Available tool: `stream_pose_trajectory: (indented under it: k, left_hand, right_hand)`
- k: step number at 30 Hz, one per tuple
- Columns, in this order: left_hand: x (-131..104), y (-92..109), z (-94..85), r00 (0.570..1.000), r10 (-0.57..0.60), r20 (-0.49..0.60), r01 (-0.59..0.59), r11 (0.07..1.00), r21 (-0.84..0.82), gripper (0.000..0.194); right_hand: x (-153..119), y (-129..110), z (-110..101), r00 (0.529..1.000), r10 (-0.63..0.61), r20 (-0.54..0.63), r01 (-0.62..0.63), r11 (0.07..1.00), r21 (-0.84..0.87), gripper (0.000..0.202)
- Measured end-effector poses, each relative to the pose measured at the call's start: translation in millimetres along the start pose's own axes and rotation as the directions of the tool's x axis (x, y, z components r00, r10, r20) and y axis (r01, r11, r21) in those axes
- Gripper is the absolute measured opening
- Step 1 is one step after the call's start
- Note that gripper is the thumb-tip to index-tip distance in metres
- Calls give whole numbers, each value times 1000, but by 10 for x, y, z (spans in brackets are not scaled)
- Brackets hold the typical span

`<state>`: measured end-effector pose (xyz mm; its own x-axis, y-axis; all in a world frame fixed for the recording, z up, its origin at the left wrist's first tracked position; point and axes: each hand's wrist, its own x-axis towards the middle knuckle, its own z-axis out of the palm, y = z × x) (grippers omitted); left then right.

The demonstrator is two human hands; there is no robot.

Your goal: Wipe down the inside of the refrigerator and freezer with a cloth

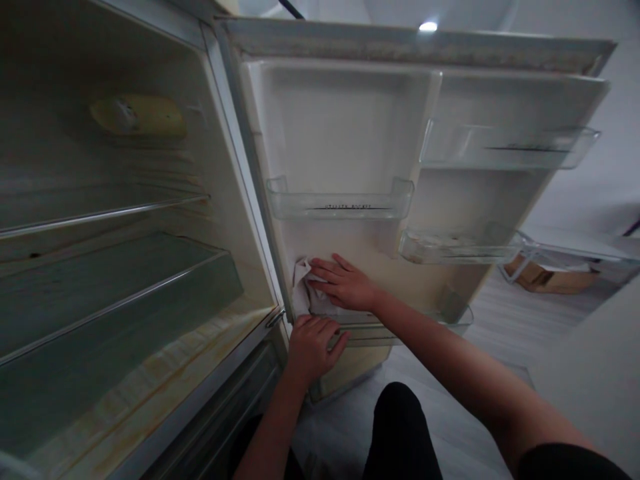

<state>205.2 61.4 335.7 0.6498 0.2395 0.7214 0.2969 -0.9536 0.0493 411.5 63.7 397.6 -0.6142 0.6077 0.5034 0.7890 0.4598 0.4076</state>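
A whitish cloth [303,287] is pressed against the lower inside of the open fridge door [345,120], close to the hinge side. On top of it lies my right hand [347,285], fingers stretched across the cloth and holding it to the panel. Just below, my left hand [314,343] curls its fingers over the rim of the lowest clear door bin [373,333], with the thumb held apart. The cloth's lower end reaches down behind the left fingers, where part of it is hidden.
Clear door bins [345,205] sit above and to the right. On the left is the fridge interior with glass shelves [100,217], a yellowish roll-shaped item [140,115] and a stained bottom ledge [165,360]. A cardboard box [555,277] lies on the floor at right. My knee [400,427] is below.
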Motion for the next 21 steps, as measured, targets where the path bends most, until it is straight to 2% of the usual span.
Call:
stream_pose_trajectory:
  k: [11,21]
  left_hand:
    - [-2,1,-51,1000,-10,17,10,1000,0,23]
    - [-4,-21,-55,1000,16,21,-16,1000,8,24]
  right_hand:
    - [13,-46,14,999,7,-33,-7,1000,-9,51]
    - [19,-50,3,1000,15,-3,-15,999,36,50]
